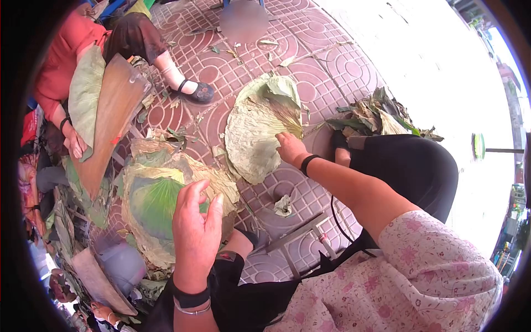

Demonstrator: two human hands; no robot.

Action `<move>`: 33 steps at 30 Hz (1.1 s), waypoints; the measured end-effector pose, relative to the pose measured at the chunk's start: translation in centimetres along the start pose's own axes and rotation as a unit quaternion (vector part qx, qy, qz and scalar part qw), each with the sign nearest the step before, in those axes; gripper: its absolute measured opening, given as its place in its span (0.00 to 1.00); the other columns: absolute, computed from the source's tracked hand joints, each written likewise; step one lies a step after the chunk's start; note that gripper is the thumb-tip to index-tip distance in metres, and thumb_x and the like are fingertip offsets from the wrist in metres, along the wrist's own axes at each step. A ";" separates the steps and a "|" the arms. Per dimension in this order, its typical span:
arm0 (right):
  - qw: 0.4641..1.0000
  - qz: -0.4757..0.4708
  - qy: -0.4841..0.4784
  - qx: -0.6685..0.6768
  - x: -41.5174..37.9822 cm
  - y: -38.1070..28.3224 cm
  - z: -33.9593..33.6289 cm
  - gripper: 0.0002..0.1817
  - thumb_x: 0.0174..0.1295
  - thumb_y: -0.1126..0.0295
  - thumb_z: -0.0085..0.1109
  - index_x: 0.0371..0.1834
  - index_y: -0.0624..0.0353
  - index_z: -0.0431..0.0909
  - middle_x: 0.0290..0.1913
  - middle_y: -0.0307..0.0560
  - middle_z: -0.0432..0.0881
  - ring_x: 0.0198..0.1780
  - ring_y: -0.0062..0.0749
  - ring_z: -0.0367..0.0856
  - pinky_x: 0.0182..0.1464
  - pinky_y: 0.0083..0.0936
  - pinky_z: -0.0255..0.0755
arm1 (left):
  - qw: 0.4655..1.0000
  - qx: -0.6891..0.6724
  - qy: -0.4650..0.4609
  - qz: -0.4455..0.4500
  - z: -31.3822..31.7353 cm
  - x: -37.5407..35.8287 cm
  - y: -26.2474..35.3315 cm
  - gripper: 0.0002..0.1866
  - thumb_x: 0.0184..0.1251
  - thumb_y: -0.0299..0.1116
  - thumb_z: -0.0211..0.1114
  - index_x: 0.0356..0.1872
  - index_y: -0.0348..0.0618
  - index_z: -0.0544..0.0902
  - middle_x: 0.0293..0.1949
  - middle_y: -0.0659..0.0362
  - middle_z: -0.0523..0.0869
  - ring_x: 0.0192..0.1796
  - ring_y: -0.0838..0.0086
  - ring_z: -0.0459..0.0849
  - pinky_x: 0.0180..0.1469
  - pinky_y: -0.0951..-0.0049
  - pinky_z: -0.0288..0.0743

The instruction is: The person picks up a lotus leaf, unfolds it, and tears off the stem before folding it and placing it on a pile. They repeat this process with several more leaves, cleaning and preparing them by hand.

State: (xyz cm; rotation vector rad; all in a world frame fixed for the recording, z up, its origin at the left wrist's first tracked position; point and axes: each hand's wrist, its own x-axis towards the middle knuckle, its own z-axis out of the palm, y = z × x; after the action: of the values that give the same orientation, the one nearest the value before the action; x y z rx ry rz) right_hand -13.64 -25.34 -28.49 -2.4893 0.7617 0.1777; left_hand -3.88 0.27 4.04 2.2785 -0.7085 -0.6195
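Note:
A large dried lotus leaf (251,135), pale yellow-green with brown folds at its right edge, is spread low over the paving. My right hand (291,148) is at its right edge, fingers closed on it; the thumb is mostly hidden. My left hand (196,232) is raised, with fingers bent, thumb apart and nothing in it. Below and behind that hand lies a pile of lotus leaves, topped by a greener leaf (157,207) with a yellowish rim.
At upper left, a person in red (69,50) holds a lotus leaf (87,99) beside a brown board (113,105). A heap of dry leaves (381,116) lies right of my knee. Leaf scraps dot the tiles (318,72). A metal frame (293,235) stands near my legs.

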 end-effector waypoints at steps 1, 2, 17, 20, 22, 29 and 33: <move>0.999 0.000 -0.022 -0.026 2.1 0.8 -0.7 0.26 0.59 0.70 0.63 0.63 0.57 0.73 0.62 0.52 0.77 0.64 0.51 0.76 0.63 0.41 0.73 | 1.000 0.005 0.001 0.007 -0.1 -0.3 0.5 0.18 0.71 0.30 0.65 0.59 0.35 0.77 0.55 0.47 0.81 0.51 0.58 0.83 0.50 0.61 0.79; 0.998 -0.002 -0.034 -0.052 4.1 1.6 -1.4 0.27 0.59 0.71 0.62 0.65 0.57 0.72 0.64 0.52 0.75 0.65 0.51 0.75 0.64 0.42 0.73 | 1.000 0.012 0.003 0.014 -0.2 -0.5 0.8 0.19 0.71 0.30 0.64 0.59 0.34 0.77 0.55 0.46 0.80 0.52 0.56 0.83 0.51 0.60 0.79; 0.989 0.111 0.079 -0.052 12.4 9.4 -1.8 0.32 0.51 0.55 0.75 0.58 0.55 0.75 0.62 0.52 0.73 0.65 0.52 0.73 0.63 0.47 0.72 | 0.985 0.151 -0.054 0.063 0.6 -0.1 1.1 0.21 0.70 0.33 0.64 0.61 0.33 0.77 0.55 0.41 0.79 0.55 0.48 0.82 0.58 0.57 0.76; 0.987 0.109 0.095 -0.073 12.9 9.3 -1.1 0.31 0.49 0.56 0.77 0.56 0.55 0.76 0.61 0.53 0.74 0.64 0.52 0.73 0.62 0.47 0.72 | 0.986 0.138 -0.080 0.045 0.6 -0.1 1.4 0.22 0.73 0.36 0.63 0.62 0.35 0.77 0.58 0.42 0.79 0.59 0.46 0.80 0.60 0.55 0.75; 0.986 0.124 0.100 -0.056 13.1 8.6 -0.8 0.31 0.49 0.59 0.77 0.56 0.55 0.76 0.60 0.54 0.74 0.64 0.52 0.73 0.61 0.47 0.73 | 0.984 0.144 -0.089 0.054 0.9 0.0 1.2 0.22 0.74 0.37 0.63 0.62 0.36 0.77 0.59 0.41 0.79 0.59 0.45 0.80 0.58 0.55 0.76; 0.975 0.151 0.138 0.087 14.8 6.2 1.2 0.28 0.53 0.68 0.72 0.59 0.55 0.75 0.60 0.60 0.74 0.61 0.58 0.77 0.60 0.46 0.75 | 0.983 0.148 -0.089 0.068 1.3 0.0 0.9 0.22 0.73 0.38 0.65 0.62 0.37 0.78 0.59 0.43 0.80 0.56 0.45 0.82 0.56 0.55 0.77; 0.975 0.154 0.103 0.123 15.2 4.7 2.3 0.28 0.54 0.71 0.68 0.62 0.54 0.76 0.59 0.60 0.77 0.61 0.57 0.78 0.61 0.45 0.74 | 0.982 0.153 -0.093 0.064 1.4 -0.1 0.8 0.21 0.73 0.38 0.65 0.62 0.37 0.79 0.59 0.43 0.81 0.55 0.46 0.82 0.55 0.54 0.77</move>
State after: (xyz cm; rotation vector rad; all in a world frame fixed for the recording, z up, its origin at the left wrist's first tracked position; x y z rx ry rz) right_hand -3.54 -34.82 -36.65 -2.1668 1.1804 -0.0660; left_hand -5.09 -0.77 3.65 2.4477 -1.0991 -0.7084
